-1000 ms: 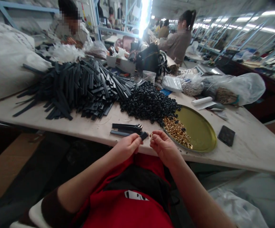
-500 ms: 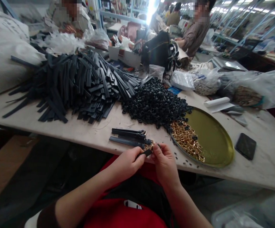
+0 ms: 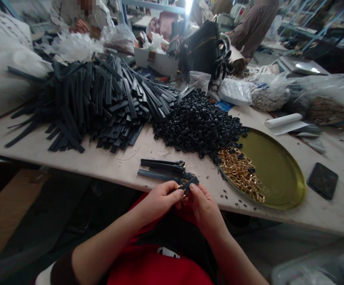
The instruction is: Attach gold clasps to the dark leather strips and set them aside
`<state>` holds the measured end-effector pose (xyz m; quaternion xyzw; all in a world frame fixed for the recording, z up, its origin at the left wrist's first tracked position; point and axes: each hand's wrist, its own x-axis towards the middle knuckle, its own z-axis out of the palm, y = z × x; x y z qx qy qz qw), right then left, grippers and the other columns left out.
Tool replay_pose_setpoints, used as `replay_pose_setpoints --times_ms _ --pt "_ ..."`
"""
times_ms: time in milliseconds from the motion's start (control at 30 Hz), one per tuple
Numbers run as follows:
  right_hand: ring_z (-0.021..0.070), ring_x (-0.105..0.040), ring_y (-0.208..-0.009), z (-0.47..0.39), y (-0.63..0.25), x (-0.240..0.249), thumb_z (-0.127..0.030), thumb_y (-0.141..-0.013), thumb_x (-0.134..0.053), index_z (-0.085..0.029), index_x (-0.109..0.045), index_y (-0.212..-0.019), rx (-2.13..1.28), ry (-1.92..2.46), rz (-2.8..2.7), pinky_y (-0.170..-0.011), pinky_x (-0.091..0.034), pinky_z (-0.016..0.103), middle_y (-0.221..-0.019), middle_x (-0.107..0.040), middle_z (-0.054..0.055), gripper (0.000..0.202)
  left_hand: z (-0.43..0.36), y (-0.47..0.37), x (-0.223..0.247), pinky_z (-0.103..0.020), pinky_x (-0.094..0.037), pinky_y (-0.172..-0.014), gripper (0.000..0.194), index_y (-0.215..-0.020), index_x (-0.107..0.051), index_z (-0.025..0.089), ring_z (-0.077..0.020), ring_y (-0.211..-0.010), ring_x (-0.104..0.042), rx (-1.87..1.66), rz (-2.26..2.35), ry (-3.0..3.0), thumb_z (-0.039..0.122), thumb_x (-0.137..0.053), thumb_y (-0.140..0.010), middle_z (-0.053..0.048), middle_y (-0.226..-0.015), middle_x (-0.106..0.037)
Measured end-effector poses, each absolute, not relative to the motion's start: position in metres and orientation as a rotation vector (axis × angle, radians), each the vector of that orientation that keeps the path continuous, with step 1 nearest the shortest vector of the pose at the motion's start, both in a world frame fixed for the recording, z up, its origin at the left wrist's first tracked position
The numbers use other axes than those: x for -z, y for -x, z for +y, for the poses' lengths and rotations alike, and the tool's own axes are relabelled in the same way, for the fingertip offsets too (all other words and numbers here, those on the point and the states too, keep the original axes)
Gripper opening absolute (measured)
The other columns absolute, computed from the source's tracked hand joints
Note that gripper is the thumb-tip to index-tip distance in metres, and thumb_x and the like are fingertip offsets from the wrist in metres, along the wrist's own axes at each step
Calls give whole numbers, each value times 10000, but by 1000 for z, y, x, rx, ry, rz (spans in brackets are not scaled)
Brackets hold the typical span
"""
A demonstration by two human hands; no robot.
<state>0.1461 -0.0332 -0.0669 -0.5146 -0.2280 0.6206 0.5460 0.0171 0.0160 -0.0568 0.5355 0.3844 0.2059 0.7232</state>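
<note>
At the table's front edge, my left hand [image 3: 166,194] and my right hand [image 3: 202,201] both pinch a short black strap [image 3: 189,183]. A bit of gold metal shows at the strap, partly hidden by my fingers. Just beyond lie several black straps with gold buckles [image 3: 162,164], side by side on the table. Gold buckles [image 3: 240,170] fill the left part of an oval gold-coloured tray [image 3: 281,170], right of my hands. Small black loops [image 3: 198,122] are heaped behind, some spilling onto the tray.
A big pile of black strips [image 3: 100,103] covers the left of the table [image 3: 112,168], beside a white sack [image 3: 5,59]. A phone [image 3: 322,180] lies right of the tray. A black bag [image 3: 200,51] and plastic-wrapped bundles stand behind. Two people are across the table.
The black strap has turned up between my hands, its end now showing above my right thumb. My view has tilted down and shifted a little left.
</note>
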Motion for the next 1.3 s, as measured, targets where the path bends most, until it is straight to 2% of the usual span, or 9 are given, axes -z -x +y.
replay_pose_setpoints --times_ms 233,400,500,667,733,867,967,1100,1300 --pt "139 -502 -666 -52 -149 61 -299 -737 -593 -191 -557 -705 -789 1553 -1191 -624 -400 260 -697 -549 -4 119 -1 -14 44 -199 -308 -518 245 -662 -491 162 -98 -571 -435 -405 1052 -1494 348 -454 -817 39 -600 -498" --pt "111 -481 -573 -63 -149 52 -404 -713 -617 -184 -500 -734 -1360 1354 -908 -555 -398 237 -635 -533 -28 250 -11 -4 22 -197 -294 -484 306 -649 -474 162 -94 -535 -427 -295 964 -1538 438 -501 -779 50 -565 -494" --pt "91 -455 -549 -67 -150 43 -456 -694 -632 -184 -502 -746 -1424 1242 -898 -540 -382 219 -616 -509 -41 306 -11 -3 21 -195 -288 -467 338 -621 -452 162 -89 -506 -411 -344 1018 -1542 463 -535 -750 58 -528 -469" --pt "122 -496 -590 -48 -177 33 -548 -808 -426 -164 -584 -760 -1404 1244 -1275 -565 -400 245 -644 -562 14 418 -4 -6 24 -207 -360 -539 292 -1035 -504 173 -106 -562 -490 -453 988 -1579 346 -491 -801 50 -634 -548" --pt "140 -510 -597 -25 -195 39 -516 -839 -381 -166 -598 -799 -1184 1404 -1408 -572 -403 259 -647 -570 26 414 1 -7 24 -210 -359 -549 275 -1038 -533 184 -105 -557 -481 -451 950 -1591 340 -434 -834 51 -606 -528" --pt "163 -535 -703 35 -227 65 -215 -826 -458 -181 -607 -886 -341 1918 -1790 -646 -385 269 -845 -591 68 165 17 -8 28 -199 -326 -495 253 -915 -559 171 -83 -463 -404 -471 1019 -1488 373 -429 -836 72 -516 -460" --pt "167 -533 -705 64 -240 80 -66 -772 -450 -166 -623 -795 -80 2104 -1972 -636 -364 264 -806 -575 85 202 30 -7 35 -188 -297 -446 251 -908 -534 169 -71 -416 -358 -436 1030 -1393 384 -429 -834 83 -491 -436" --pt "171 -534 -753 69 -240 77 -147 -789 -486 -168 -610 -721 -184 2016 -1967 -683 -379 268 -803 -567 72 143 43 -9 42 -178 -274 -413 251 -844 -520 168 -67 -396 -339 -403 1053 -1339 405 -438 -826 83 -468 -422" --pt "118 -510 -599 36 -200 60 -439 -714 -619 -185 -581 -754 -1331 1397 -949 -603 -404 256 -659 -563 -14 260 53 -25 41 -177 -365 -529 198 -844 -551 176 -81 -541 -463 -653 1102 -1390 353 -467 -819 44 -619 -531"
